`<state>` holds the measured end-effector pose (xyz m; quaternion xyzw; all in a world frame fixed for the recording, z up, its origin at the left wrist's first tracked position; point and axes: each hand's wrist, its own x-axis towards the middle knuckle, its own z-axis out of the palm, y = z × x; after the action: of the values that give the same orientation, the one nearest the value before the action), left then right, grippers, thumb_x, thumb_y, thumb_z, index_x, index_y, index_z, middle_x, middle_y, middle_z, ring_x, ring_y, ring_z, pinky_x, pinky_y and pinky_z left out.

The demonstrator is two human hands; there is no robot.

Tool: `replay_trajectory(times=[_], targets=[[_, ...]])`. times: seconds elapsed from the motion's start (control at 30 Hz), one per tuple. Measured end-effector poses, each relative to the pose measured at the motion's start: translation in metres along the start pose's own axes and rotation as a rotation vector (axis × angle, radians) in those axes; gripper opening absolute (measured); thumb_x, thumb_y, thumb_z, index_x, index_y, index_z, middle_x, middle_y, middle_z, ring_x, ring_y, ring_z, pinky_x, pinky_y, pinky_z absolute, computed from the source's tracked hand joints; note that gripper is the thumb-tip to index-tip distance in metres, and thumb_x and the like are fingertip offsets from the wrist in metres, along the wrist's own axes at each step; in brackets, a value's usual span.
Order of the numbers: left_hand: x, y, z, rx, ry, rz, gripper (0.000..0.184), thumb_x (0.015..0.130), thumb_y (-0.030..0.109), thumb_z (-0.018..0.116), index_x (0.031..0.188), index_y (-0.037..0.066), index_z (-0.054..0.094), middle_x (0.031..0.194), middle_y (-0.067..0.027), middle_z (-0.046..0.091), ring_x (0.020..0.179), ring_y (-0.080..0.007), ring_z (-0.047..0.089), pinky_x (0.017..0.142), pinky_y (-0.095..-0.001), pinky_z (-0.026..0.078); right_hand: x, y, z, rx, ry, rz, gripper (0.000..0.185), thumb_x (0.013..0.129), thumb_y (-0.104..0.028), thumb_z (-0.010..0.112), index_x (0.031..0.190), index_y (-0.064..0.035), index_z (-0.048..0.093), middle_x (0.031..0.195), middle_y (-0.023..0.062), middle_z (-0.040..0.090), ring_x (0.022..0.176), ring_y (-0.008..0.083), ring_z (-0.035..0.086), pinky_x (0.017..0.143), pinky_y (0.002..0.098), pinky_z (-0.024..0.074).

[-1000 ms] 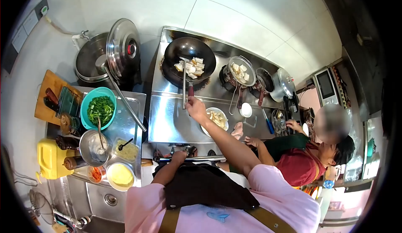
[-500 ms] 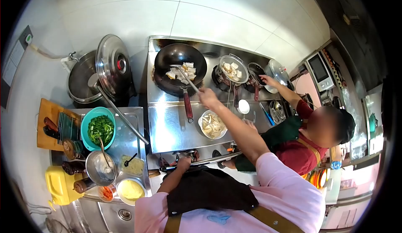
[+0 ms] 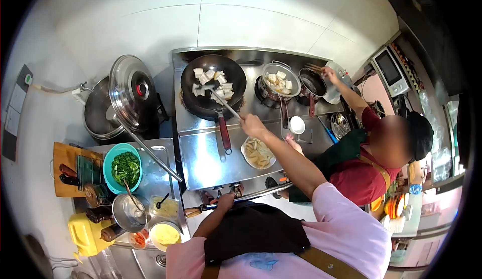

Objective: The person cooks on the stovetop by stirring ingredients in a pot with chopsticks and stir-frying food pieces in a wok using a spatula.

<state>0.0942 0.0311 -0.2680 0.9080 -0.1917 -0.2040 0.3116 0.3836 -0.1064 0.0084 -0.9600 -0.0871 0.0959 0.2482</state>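
Right hand [image 3: 252, 126] grips spatula [image 3: 229, 108] by far end, likely avoiding heat from wok [image 3: 233, 73]; left hand [image 3: 225, 202] near stove knobs [image 3: 236, 189], grip unclear.

And we're seeing smooth, bright steel across the stove worktop [image 3: 196, 171], glare bouncing near its left edge! By its back left corner we have the wok [image 3: 201, 102], dark metal with a soft sheen, its handle [image 3: 224, 133] a glossy red-brown. The spatula [image 3: 227, 107] shows grey metal. Over on the side worktop [image 3: 159, 171], shiny metal again, we spot smooth plastic in the teal bowl [image 3: 108, 166] near the far edge; at the left edge, a wooden board [image 3: 63, 154]. What a polish on that metal lid [image 3: 125, 76]! Closest to us, a matt cloth apron [image 3: 256, 229].
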Motion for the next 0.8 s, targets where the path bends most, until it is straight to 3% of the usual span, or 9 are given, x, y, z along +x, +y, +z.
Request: replay_trajectory(times=[0.2,0.33,0.43,0.53,0.67,0.8], targets=[[0.001,0.004,-0.008,-0.002,-0.069,-0.041,0.019,0.085,0.006,0.054,0.103,0.001,0.056,0.092,-0.0224,0.067,0.088,-0.0404,0.066,0.073,-0.0493,0.053,-0.040,0.002,-0.018,0.004,0.091,0.123,0.026,0.093,-0.022,0.054,0.103,-0.0008,0.065,0.094,0.0275,0.066,0.095,0.0477,0.061,0.086,0.0525,0.0478],[0.001,0.010,-0.015,0.025,-0.134,-0.081,0.023,0.085,0.006,0.056,0.108,0.002,0.056,0.094,-0.0220,0.067,0.089,-0.0398,0.066,0.074,-0.0487,0.053,-0.007,0.009,0.011,0.014,0.031,0.080,0.026,0.093,-0.020,0.054,0.105,0.0003,0.065,0.093,0.0286,0.065,0.095,0.0474,0.061,0.087,0.0523,0.0476],[0.005,0.012,-0.020,0.008,-0.204,-0.103,0.023,0.084,0.006,0.055,0.107,0.002,0.055,0.098,-0.0226,0.066,0.093,-0.0416,0.065,0.076,-0.0493,0.053,-0.021,-0.011,-0.006,0.060,-0.072,0.030,0.025,0.094,-0.020,0.054,0.101,0.0002,0.066,0.094,0.0297,0.064,0.096,0.0477,0.061,0.086,0.0528,0.0469],[0.004,0.013,-0.019,-0.030,-0.175,-0.119,0.021,0.085,0.007,0.055,0.105,0.003,0.055,0.097,-0.0229,0.067,0.092,-0.0416,0.066,0.076,-0.0498,0.053,-0.041,-0.012,-0.023,0.196,-0.038,0.060,0.023,0.093,-0.019,0.053,0.100,0.0001,0.065,0.095,0.0296,0.064,0.095,0.0480,0.061,0.085,0.0533,0.0465],[0.004,0.012,-0.022,-0.061,-0.159,-0.126,0.020,0.085,0.006,0.055,0.105,0.003,0.056,0.097,-0.0230,0.067,0.093,-0.0412,0.065,0.077,-0.0501,0.052,-0.008,-0.003,0.005,0.101,0.069,0.078,0.023,0.094,-0.019,0.054,0.100,0.0007,0.063,0.094,0.0283,0.065,0.097,0.0476,0.060,0.084,0.0531,0.0470],[0.002,0.012,-0.018,-0.112,-0.152,-0.130,0.018,0.087,0.004,0.052,0.104,0.001,0.057,0.099,-0.0240,0.066,0.094,-0.0409,0.064,0.079,-0.0487,0.051,-0.011,-0.024,0.003,0.053,-0.005,0.087,0.023,0.094,-0.019,0.054,0.099,0.0017,0.063,0.095,0.0275,0.066,0.096,0.0468,0.061,0.085,0.0533,0.0474]])
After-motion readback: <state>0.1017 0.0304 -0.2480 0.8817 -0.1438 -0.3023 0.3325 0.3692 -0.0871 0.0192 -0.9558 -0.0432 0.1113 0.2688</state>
